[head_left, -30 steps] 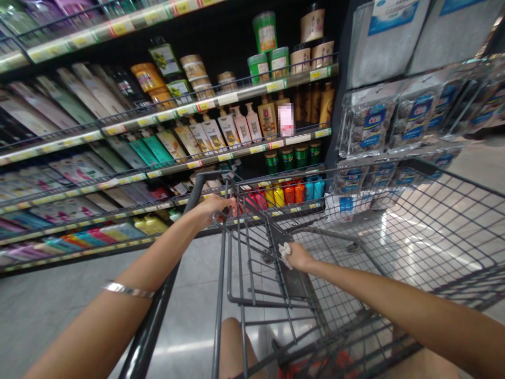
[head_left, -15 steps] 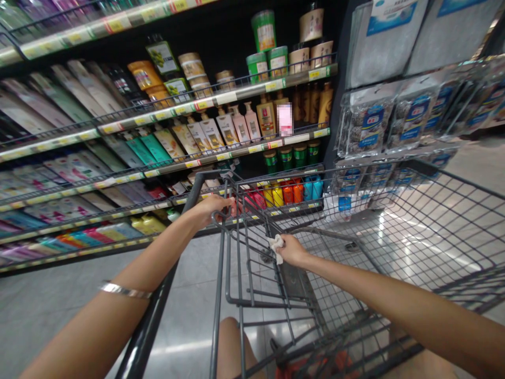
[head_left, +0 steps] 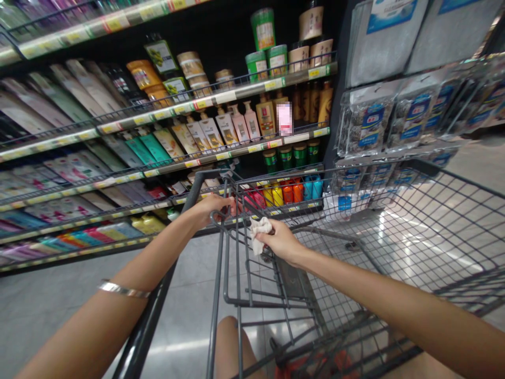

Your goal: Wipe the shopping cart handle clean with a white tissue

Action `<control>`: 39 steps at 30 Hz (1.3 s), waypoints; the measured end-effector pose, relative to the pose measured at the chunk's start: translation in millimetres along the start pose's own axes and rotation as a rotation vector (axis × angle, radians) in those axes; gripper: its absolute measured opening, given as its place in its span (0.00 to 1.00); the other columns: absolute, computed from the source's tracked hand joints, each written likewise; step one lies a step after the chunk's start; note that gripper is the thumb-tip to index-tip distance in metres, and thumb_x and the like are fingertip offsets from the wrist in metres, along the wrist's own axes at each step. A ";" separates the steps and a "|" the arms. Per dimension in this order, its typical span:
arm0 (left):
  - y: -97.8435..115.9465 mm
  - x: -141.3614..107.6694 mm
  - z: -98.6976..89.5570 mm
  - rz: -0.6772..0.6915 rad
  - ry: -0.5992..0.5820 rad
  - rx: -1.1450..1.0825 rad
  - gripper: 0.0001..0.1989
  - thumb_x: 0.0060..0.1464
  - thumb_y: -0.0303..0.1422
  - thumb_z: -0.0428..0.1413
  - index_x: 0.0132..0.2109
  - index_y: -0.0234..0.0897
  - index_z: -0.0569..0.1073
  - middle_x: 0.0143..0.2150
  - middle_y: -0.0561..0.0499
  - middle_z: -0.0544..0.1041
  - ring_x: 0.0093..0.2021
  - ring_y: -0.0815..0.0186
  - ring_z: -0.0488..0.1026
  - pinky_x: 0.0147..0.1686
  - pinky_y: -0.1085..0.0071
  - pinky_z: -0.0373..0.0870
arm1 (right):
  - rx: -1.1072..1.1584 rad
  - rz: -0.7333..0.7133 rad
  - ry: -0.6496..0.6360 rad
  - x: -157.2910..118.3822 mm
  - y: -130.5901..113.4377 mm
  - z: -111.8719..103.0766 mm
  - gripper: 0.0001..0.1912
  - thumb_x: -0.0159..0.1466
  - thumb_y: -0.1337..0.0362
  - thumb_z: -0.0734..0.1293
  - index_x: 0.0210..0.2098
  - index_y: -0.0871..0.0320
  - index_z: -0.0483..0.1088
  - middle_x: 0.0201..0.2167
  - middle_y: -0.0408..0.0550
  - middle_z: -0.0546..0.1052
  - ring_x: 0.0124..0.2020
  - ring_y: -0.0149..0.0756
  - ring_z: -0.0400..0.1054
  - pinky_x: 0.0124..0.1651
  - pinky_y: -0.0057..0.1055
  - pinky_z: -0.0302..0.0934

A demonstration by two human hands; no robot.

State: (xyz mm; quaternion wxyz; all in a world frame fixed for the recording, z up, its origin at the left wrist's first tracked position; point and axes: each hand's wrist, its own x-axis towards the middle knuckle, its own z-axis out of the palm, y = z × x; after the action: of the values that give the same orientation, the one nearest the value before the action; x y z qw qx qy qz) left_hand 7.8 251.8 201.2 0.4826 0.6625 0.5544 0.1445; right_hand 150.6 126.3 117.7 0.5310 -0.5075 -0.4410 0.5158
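Observation:
A grey wire shopping cart (head_left: pixel 394 252) fills the lower middle and right of the view. At the upper corner of its child-seat frame, my left hand (head_left: pixel 215 208) is closed round a wire bar; a silver bracelet (head_left: pixel 123 288) circles that forearm. Inside the cart frame, my right hand (head_left: pixel 283 241) pinches a crumpled off-white cloth (head_left: pixel 260 234). The cloth lies against or just in front of the seat wires; contact is unclear. The cart's dark handle bar (head_left: pixel 158 305) runs under my left forearm.
Shelves (head_left: pixel 221 98) of bottles and jars stand behind the cart, on the left and centre. Packs of scourers (head_left: pixel 371 123) hang at the right. Grey tiled floor (head_left: pixel 59 310) shows below, with a bent knee (head_left: pixel 231 342) beside the cart.
My right hand has moved left and slightly up with the cloth, which now shows larger and more spread. My left hand stays at the same bar.

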 end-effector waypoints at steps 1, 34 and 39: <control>0.7 -0.5 0.4 -0.008 0.002 0.005 0.14 0.43 0.40 0.57 0.21 0.34 0.67 0.18 0.52 0.67 0.18 0.73 0.60 0.14 0.77 0.52 | -0.019 -0.061 -0.011 -2.1 -3.7 1.5 0.08 0.50 0.74 0.63 0.30 0.60 0.68 0.26 0.39 0.71 0.28 0.29 0.64 0.32 0.25 0.58; -0.7 1.0 0.2 -0.003 -0.016 -0.019 0.14 0.42 0.42 0.58 0.23 0.35 0.67 0.21 0.50 0.71 0.20 0.71 0.64 0.16 0.77 0.57 | -0.901 0.055 -0.120 -1.8 61.6 -30.7 0.09 0.52 0.76 0.62 0.28 0.60 0.70 0.30 0.50 0.76 0.33 0.36 0.69 0.32 0.25 0.54; 4.4 -3.5 3.4 -0.021 -0.018 -0.074 0.12 0.43 0.39 0.58 0.24 0.35 0.66 0.18 0.53 0.68 0.18 0.72 0.62 0.15 0.78 0.54 | -0.667 0.008 -0.051 -2.8 52.2 -25.1 0.07 0.51 0.75 0.63 0.28 0.61 0.71 0.29 0.47 0.77 0.31 0.34 0.69 0.31 0.24 0.56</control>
State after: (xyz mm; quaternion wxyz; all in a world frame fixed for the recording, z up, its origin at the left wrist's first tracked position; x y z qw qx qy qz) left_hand 11.7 247.5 204.2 0.5133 0.6393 0.5514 0.1541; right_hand 170.1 118.9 63.6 0.3223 -0.6418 -0.5968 0.3577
